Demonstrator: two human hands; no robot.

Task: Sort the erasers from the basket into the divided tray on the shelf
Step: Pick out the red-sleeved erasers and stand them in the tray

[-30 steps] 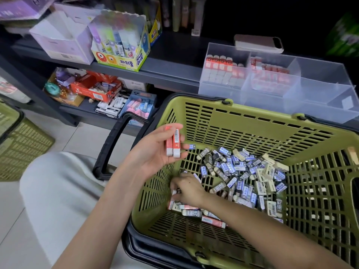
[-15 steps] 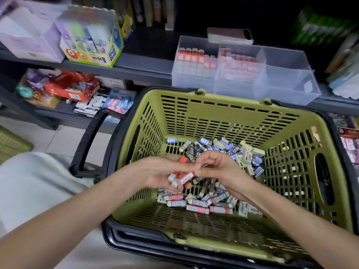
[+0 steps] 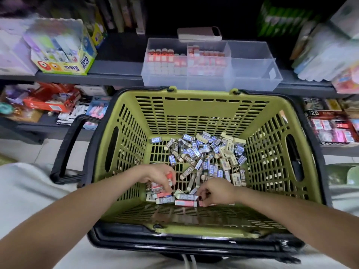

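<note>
Both hands have split apart & dropped low to the basket floor since 0.5 s back. L hand: fingers curled round a few red-capped erasers, held tight. R hand, just right of it, has fingers curled down onto loose erasers; can't tell if one's pinched. Btwn the two grips lie pink-sleeved erasers. Beyond both sits the main eraser pile. Further out past the basket rim is the divided tray on the shelf, w/ red-topped erasers in its 2 left sections.
</note>
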